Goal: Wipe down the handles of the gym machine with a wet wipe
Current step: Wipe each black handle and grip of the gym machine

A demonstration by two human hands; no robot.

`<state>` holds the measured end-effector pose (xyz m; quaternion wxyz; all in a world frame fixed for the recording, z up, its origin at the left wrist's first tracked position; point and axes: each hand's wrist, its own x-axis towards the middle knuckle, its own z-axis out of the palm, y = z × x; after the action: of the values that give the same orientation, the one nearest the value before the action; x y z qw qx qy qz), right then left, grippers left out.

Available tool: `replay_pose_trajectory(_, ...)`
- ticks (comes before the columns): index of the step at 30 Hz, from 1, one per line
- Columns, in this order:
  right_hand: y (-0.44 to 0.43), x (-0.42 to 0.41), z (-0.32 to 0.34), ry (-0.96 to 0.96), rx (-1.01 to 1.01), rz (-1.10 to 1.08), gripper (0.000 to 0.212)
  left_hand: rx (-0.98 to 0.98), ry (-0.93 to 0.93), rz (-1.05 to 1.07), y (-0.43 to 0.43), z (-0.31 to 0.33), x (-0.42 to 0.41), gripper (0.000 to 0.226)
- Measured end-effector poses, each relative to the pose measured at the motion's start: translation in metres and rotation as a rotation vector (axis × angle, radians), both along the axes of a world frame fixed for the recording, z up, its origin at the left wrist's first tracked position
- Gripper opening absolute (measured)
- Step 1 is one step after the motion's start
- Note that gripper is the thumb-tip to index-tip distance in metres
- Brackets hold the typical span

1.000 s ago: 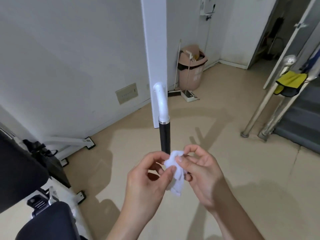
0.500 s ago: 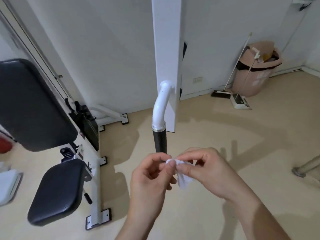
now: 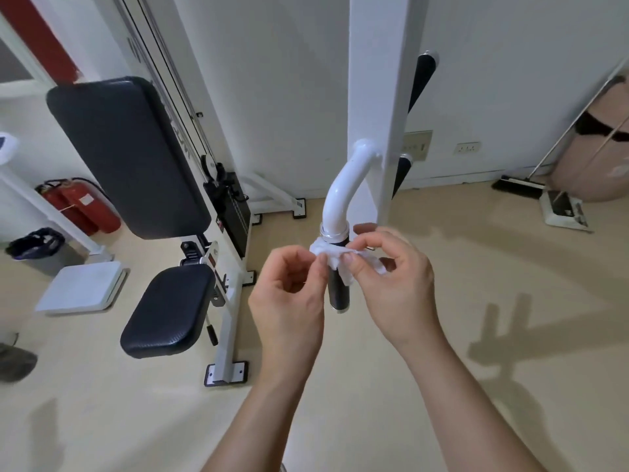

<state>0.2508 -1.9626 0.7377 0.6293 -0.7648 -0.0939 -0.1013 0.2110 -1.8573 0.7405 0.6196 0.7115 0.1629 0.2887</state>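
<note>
Because left hand (image 3: 289, 301) and right hand (image 3: 391, 284) each pinch one end, the wipe (image 3: 335, 255) stretches across the top of the handle (image 3: 337, 291), just under the metal collar (image 3: 334, 230), probably ready to wrap. Contact round the back: can't tell.

Both the left hand (image 3: 289, 294) and right hand (image 3: 391, 287) pinch a white wet wipe (image 3: 335, 255) against the top of the black handle (image 3: 337, 291).

Both bare forearms rise from bottom edge, converging toward centre. Left hand (image 3: 289, 301) with fingers curled, thumb and forefinger pinching left end of wipe (image 3: 332, 255). Right hand (image 3: 394, 284) close beside it, thumb and forefinger pinching same wipe, other fingers loosely bent
</note>
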Motion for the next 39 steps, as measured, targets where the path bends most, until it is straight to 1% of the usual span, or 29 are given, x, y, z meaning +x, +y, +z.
replay_pose_trajectory(2, 0.000, 0.005, -0.001, 0.038, 0.026, 0.026, 0.013, 0.016, 0.001, 0.022, -0.001, 0.001, 0.005, 0.007)
replay_pose_trajectory(4, -0.002, 0.009, -0.002, 0.052, 0.020, 0.040, 0.010, 0.107, 0.010, 0.028, -0.001, 0.001, 0.007, 0.010)
replay_pose_trajectory(6, -0.003, 0.013, 0.000, 0.062, 0.006, 0.059, 0.012, 0.324, 0.000, 0.019, 0.001, -0.002, 0.005, 0.009)
replay_pose_trajectory(8, -0.004, 0.017, 0.003, 0.065, -0.017, 0.085, 0.012, 0.608, 0.013, 0.049, 0.002, -0.005, 0.003, 0.019)
replay_pose_trajectory(9, -0.004, 0.019, 0.004, 0.065, -0.022, 0.094, 0.013, 0.677, 0.023, 0.071, 0.002, -0.007, 0.004, 0.022)
replay_pose_trajectory(10, -0.004, 0.021, 0.005, 0.063, -0.019, 0.102, 0.013, 0.685, 0.031, 0.082, 0.003, -0.007, 0.006, 0.021)
replay_pose_trajectory(11, -0.003, 0.022, 0.006, 0.062, -0.013, 0.107, 0.014, 0.652, 0.027, 0.082, 0.005, -0.006, 0.009, 0.020)
replay_pose_trajectory(12, -0.002, 0.022, 0.006, 0.064, -0.008, 0.114, 0.013, 0.579, 0.025, 0.072, 0.008, -0.003, 0.011, 0.019)
replay_pose_trajectory(13, -0.001, 0.023, 0.007, 0.067, -0.005, 0.122, 0.012, 0.465, 0.037, 0.052, 0.012, 0.001, 0.013, 0.019)
replay_pose_trajectory(16, 0.004, 0.024, 0.010, 0.070, -0.011, 0.142, 0.010, 0.028, 0.089, -0.052, 0.025, 0.012, 0.021, 0.015)
replay_pose_trajectory(17, 0.006, 0.025, 0.011, 0.064, -0.019, 0.142, 0.011, -0.058, 0.086, -0.067, 0.027, 0.013, 0.023, 0.012)
replay_pose_trajectory(18, 0.007, 0.026, 0.011, 0.055, -0.028, 0.143, 0.012, -0.091, 0.075, -0.054, 0.028, 0.012, 0.024, 0.010)
replay_pose_trajectory(22, 0.010, 0.030, 0.009, 0.048, -0.035, 0.140, 0.011, -0.058, 0.016, 0.102, 0.009, -0.001, 0.018, 0.005)
replay_pose_trajectory(26, 0.009, 0.027, -0.001, 0.063, -0.031, 0.062, 0.013, 0.172, -0.012, 0.141, -0.016, -0.017, 0.017, 0.003)
replay_pose_trajectory(28, 0.007, 0.019, -0.005, 0.083, -0.001, 0.056, 0.015, 0.235, -0.030, 0.181, -0.016, -0.018, 0.020, 0.005)
replay_pose_trajectory(30, 0.005, 0.009, -0.006, 0.130, 0.092, 0.114, 0.015, 0.237, -0.074, 0.202, -0.014, -0.013, 0.020, 0.009)
replay_pose_trajectory(32, 0.005, 0.000, -0.005, 0.168, 0.242, 0.159, 0.018, 0.204, -0.080, 0.179, -0.013, -0.003, 0.016, 0.016)
replay_pose_trajectory(33, 0.005, -0.002, -0.005, 0.155, 0.284, 0.149, 0.021, 0.168, -0.064, 0.146, -0.013, 0.000, 0.014, 0.019)
replay_pose_trajectory(35, 0.008, -0.003, -0.004, 0.064, 0.277, 0.100, 0.022, 0.100, -0.028, 0.039, -0.010, 0.005, 0.009, 0.017)
replay_pose_trajectory(37, 0.011, -0.004, 0.000, 0.019, 0.260, 0.036, 0.021, 0.134, -0.013, -0.043, -0.002, 0.010, 0.005, 0.010)
replay_pose_trajectory(38, 0.013, -0.004, 0.001, 0.054, 0.300, 0.004, 0.020, 0.176, -0.003, -0.058, 0.004, 0.012, 0.005, 0.008)
replay_pose_trajectory(39, 0.013, -0.004, 0.003, 0.122, 0.393, -0.018, 0.019, 0.217, 0.015, -0.068, 0.010, 0.014, 0.005, 0.007)
